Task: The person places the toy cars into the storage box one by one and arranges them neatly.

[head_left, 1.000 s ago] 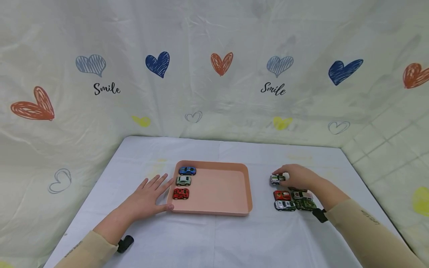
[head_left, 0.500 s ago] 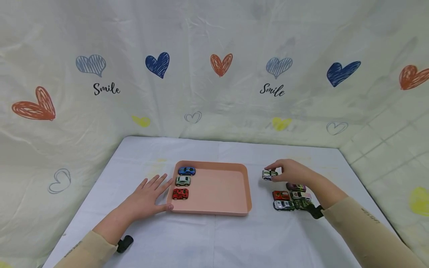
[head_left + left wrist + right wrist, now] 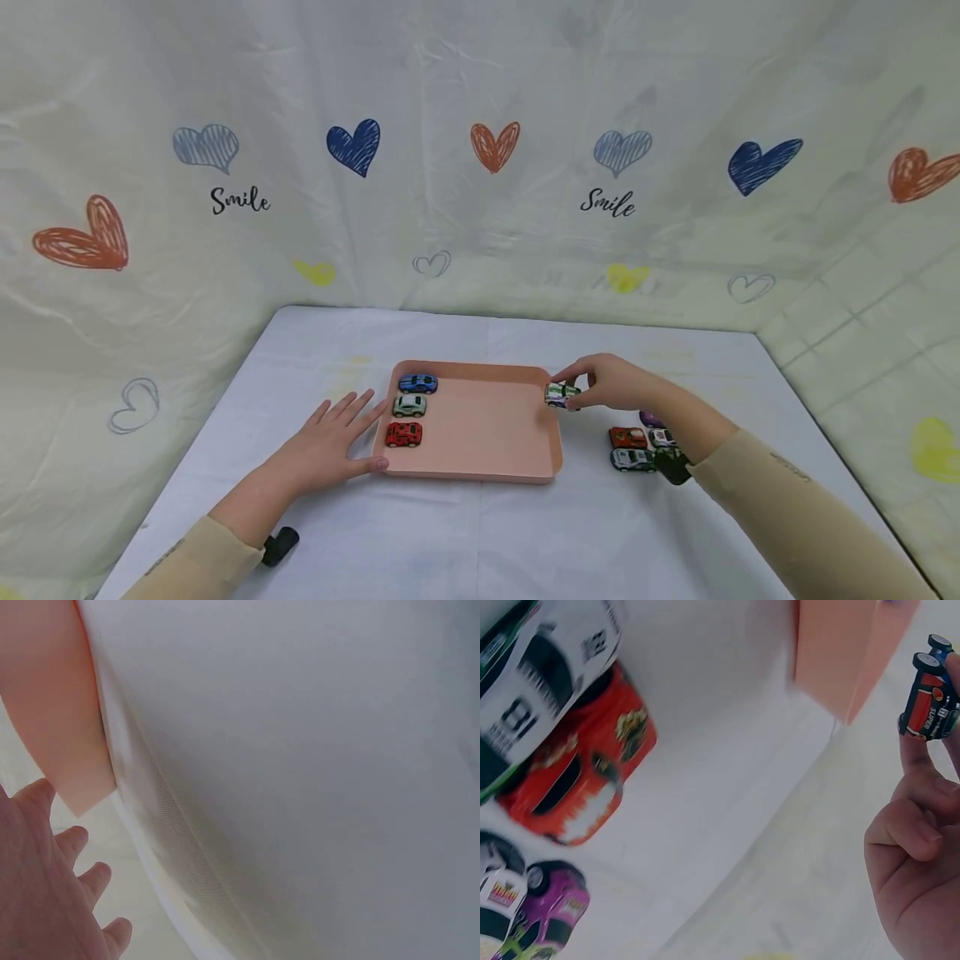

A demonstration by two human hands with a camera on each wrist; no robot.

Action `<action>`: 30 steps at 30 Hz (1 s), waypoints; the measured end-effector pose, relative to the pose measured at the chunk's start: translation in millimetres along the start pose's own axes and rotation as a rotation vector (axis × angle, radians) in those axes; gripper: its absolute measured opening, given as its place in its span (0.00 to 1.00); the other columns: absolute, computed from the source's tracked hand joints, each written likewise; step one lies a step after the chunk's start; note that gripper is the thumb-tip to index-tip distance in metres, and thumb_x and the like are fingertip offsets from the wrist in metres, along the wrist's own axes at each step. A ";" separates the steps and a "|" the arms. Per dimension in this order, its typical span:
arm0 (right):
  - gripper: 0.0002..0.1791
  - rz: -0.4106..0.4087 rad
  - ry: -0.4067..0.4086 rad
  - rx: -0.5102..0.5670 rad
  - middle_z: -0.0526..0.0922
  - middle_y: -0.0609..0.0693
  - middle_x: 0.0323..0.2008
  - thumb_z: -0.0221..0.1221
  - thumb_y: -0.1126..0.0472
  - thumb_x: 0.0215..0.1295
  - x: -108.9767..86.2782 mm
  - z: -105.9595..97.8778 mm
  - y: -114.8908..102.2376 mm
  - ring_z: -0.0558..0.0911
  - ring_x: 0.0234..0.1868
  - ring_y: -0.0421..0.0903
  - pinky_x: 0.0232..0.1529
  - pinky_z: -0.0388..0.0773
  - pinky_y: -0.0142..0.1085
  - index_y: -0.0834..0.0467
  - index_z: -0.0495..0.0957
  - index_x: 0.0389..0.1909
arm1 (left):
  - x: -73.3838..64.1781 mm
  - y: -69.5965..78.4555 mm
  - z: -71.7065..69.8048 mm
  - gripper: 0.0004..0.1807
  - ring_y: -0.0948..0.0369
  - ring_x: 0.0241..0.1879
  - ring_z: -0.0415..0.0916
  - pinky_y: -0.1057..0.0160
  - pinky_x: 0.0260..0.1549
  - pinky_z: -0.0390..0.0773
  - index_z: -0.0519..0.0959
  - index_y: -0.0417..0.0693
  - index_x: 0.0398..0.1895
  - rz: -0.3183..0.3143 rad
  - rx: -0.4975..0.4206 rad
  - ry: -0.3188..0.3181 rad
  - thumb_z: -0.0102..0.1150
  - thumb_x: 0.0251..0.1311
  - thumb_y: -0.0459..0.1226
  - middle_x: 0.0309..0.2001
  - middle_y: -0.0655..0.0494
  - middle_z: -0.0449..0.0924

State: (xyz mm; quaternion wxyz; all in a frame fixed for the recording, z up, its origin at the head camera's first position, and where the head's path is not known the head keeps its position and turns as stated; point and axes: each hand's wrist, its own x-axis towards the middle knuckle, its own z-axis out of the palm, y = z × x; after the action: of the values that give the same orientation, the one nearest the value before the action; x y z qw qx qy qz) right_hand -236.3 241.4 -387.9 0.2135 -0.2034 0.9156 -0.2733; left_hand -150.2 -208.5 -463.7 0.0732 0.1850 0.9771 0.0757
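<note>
My right hand [image 3: 618,385] pinches a small white-and-green toy car [image 3: 559,395] between thumb and fingers, over the right rim of the pink tray [image 3: 487,433]. In the right wrist view, the held toy car [image 3: 930,701] shows a dark and red side, tipped up in the fingertips. At the tray's left edge, my left hand [image 3: 326,446] lies with fingers spread, fingertips and thumb right at the rim. A blue toy car [image 3: 417,383], a pale green one [image 3: 409,406] and a red spotted one [image 3: 403,434] line the tray's left side.
Right of the tray, several toy cars sit clustered, among them a red car [image 3: 627,438] and a silver car [image 3: 632,460]. The right forearm partly covers them. A purple car [image 3: 555,904] appears in the right wrist view. Behind the white-covered table [image 3: 465,533] hangs a heart-printed sheet [image 3: 450,208].
My right hand has lifted the toy car from beside the cluster and carried it left to the tray's right rim. The left hand stays where it was.
</note>
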 end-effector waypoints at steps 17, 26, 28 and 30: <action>0.21 -0.043 -0.103 -0.010 0.81 0.41 0.40 0.72 0.55 0.56 41.8 41.1 -59.8 0.76 0.35 0.45 0.34 0.77 0.36 0.41 0.84 0.52 | -0.4 2.0 -1.5 0.53 0.43 0.77 0.43 0.35 0.71 0.43 0.53 0.59 0.79 -0.014 0.001 -0.022 0.54 0.55 0.71 0.79 0.50 0.47; 0.19 -0.078 -0.137 -0.160 0.81 0.36 0.36 0.72 0.55 0.57 60.9 69.1 -86.0 0.76 0.40 0.38 0.40 0.77 0.33 0.42 0.85 0.50 | -0.7 0.8 -0.7 0.53 0.42 0.76 0.44 0.35 0.71 0.44 0.54 0.58 0.79 -0.002 0.004 -0.008 0.53 0.54 0.72 0.79 0.49 0.48; 0.18 -0.089 -0.157 -0.169 0.81 0.37 0.36 0.72 0.56 0.57 64.0 74.9 -90.4 0.76 0.40 0.38 0.41 0.77 0.33 0.43 0.85 0.50 | -0.3 0.8 -0.6 0.53 0.43 0.76 0.44 0.35 0.71 0.44 0.54 0.58 0.79 0.000 0.007 -0.009 0.52 0.54 0.73 0.79 0.49 0.48; 0.18 -0.099 -0.175 -0.186 0.81 0.37 0.37 0.71 0.56 0.58 67.3 81.1 -93.8 0.76 0.40 0.37 0.42 0.77 0.33 0.43 0.85 0.50 | 0.0 1.8 -0.9 0.53 0.42 0.76 0.44 0.35 0.71 0.44 0.55 0.58 0.79 0.003 0.005 -0.008 0.52 0.54 0.73 0.78 0.48 0.49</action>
State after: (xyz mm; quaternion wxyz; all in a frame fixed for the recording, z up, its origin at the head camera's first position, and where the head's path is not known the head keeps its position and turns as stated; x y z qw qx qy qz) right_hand -227.3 102.9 -413.2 0.2592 -0.2904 0.9036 -0.1788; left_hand -149.7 -207.0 -462.4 0.0765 0.1869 0.9767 0.0724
